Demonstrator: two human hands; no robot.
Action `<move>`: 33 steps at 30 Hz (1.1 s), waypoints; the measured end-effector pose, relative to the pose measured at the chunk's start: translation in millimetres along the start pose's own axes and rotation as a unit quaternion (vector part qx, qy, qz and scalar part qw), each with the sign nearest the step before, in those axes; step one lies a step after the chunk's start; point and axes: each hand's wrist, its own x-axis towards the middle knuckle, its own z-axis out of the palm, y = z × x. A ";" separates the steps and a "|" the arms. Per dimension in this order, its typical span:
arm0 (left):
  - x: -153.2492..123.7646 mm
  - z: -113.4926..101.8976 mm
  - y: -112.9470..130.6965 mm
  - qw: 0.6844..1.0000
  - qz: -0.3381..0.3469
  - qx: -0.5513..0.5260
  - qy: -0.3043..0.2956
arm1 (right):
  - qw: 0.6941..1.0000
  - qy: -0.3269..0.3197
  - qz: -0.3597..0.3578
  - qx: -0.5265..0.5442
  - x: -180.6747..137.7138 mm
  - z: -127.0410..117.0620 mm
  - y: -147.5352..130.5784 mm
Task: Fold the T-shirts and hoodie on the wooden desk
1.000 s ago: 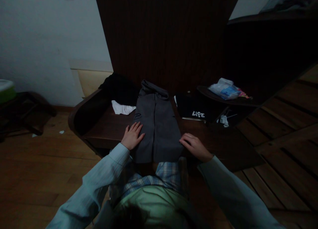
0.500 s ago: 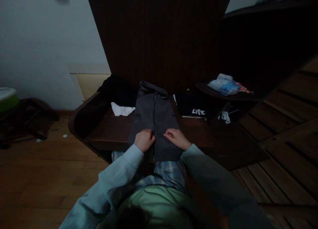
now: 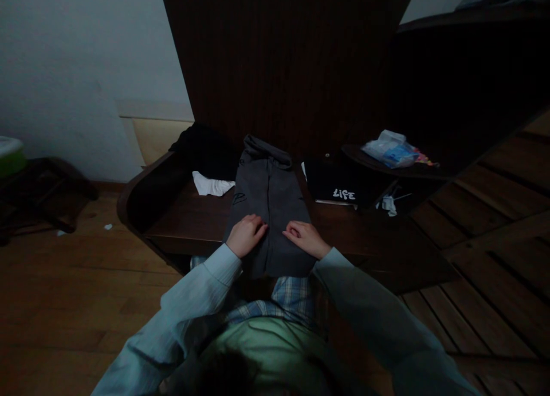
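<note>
A dark grey garment (image 3: 281,198), which looks like a zip jacket, lies lengthwise over the front edge of the bench. Its far end is bunched like a hood, a seam runs down its middle, and black scrawled marks show on its left side. My left hand (image 3: 248,234) rests on the near left part beside the seam, fingers curled and their tips hidden under the hand. On the right part lies my right hand (image 3: 306,238), with its fingers loosely curled in and no cloth visibly pinched between them.
A white cloth (image 3: 212,185) and black fabric (image 3: 206,149) lie left on the dark wooden bench (image 3: 184,218). To the right is a black folded item with white lettering (image 3: 344,193). A plastic packet (image 3: 391,149) sits on a small shelf. Wooden slats (image 3: 494,270) stand at far right.
My left hand has shifted slightly left and away from me, off the seam, and its thumb now shows more. My right hand stays nearly in place. The view has shifted a little.
</note>
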 end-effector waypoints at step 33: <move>91.6 31.5 -31.5 0.997 0.003 0.031 -0.066 | 0.975 -0.070 -0.093 -0.191 -6.5 18.6 -31.1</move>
